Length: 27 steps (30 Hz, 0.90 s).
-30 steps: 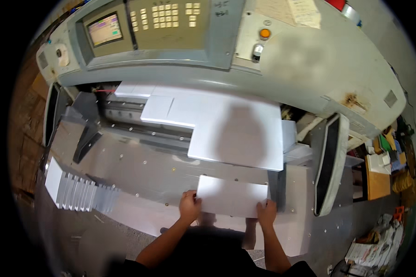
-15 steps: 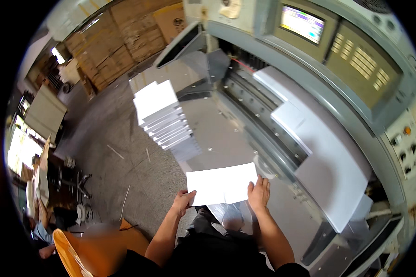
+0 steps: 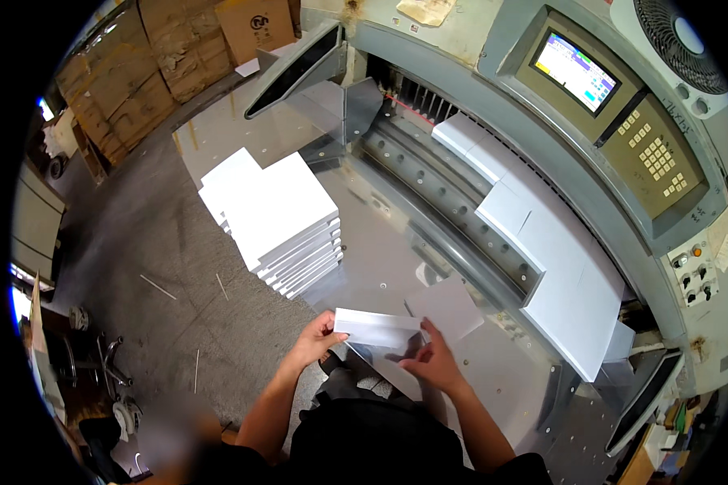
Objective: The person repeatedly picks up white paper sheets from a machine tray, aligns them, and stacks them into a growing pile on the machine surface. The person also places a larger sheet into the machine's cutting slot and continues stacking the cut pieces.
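Note:
My left hand (image 3: 315,339) pinches the left end of a small stack of white paper (image 3: 374,323) over the table's near edge, its thumb on the near side. At that stack's right end is my right hand (image 3: 438,365), the fingertips by the corner and the thumb spread apart below. The right hand's shadow falls on the paper. Just beyond it, a white rectangular piece of paper (image 3: 453,309) lies flat on the metal table (image 3: 380,234). A tall pile of white paper (image 3: 287,206), in several staggered layers, stands on the table's left side.
Long white paper stacks (image 3: 558,259) lie along the machine's bed at the right. Above them are a lit screen (image 3: 576,71), a keypad (image 3: 659,158) and a fan (image 3: 687,40). Cardboard (image 3: 121,81) stands far left; paper strips (image 3: 158,286) lie on the floor (image 3: 170,250).
The wide white paper between my hands is now a narrower stack tilted in my left hand. A separate piece lies on the table. My right hand has shifted lower and left, its fingers spread.

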Tool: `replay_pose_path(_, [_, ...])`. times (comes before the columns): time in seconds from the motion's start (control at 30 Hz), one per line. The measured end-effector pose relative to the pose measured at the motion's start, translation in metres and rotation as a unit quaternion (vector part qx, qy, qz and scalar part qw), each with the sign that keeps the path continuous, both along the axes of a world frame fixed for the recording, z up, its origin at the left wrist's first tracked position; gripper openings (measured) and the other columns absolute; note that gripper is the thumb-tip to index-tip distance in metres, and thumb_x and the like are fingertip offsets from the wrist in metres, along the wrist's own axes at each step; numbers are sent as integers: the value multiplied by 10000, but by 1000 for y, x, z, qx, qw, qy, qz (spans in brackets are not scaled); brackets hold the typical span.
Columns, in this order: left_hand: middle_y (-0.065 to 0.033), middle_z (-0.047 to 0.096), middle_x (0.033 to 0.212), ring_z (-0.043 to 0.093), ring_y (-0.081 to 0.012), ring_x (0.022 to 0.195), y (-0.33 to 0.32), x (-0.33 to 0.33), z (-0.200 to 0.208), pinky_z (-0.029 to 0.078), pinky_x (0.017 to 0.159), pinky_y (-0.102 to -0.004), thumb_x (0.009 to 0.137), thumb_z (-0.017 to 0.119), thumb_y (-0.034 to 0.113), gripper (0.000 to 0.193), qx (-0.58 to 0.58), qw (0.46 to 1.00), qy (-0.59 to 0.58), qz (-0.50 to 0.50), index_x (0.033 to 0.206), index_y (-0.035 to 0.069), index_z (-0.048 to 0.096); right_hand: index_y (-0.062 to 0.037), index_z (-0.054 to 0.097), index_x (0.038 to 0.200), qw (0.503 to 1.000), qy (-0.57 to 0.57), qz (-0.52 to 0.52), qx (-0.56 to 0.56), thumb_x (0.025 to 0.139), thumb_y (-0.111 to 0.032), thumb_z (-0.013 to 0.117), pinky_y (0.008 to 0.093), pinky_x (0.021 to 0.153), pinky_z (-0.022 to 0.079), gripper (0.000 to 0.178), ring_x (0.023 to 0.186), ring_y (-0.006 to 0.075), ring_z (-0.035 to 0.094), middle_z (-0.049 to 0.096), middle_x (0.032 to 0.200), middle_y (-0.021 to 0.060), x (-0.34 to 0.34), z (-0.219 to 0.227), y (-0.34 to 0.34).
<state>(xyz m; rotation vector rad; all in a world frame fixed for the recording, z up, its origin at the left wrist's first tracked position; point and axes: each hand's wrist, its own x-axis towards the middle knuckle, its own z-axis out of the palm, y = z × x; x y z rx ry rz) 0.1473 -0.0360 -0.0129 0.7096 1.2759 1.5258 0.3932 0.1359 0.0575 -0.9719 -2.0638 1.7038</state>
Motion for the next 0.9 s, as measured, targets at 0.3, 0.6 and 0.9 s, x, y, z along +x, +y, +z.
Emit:
replay_pose_path(0.3, [-106,637,1193,598,-214,1114,26,-19,31,470,959,-346,913,661,54,354,-31,987,149,-42,1233,29,511,-7,569,1107,990,-33,-54,128,843,-173,731,396,751,520,352,875,341,641,594,1120,191,-46,-38,-18])
replay_pose_path(0.6, [-222,665,1066,649,-412,993,12,0,50,526,836,-451,910,690,235,411,-118,934,337,29,1195,20,487,16,637,994,959,40,-41,277,857,-186,679,443,769,493,247,869,388,614,623,1026,179,-57,-73,-22])
replay_pose_path(0.9, [-132,683,891,682,-291,823,-23,-16,215,538,701,-399,847,762,272,318,17,830,540,137,1027,43,632,-36,671,1052,952,134,151,230,774,-192,821,346,774,525,352,875,232,655,657,989,102,-101,92,36])
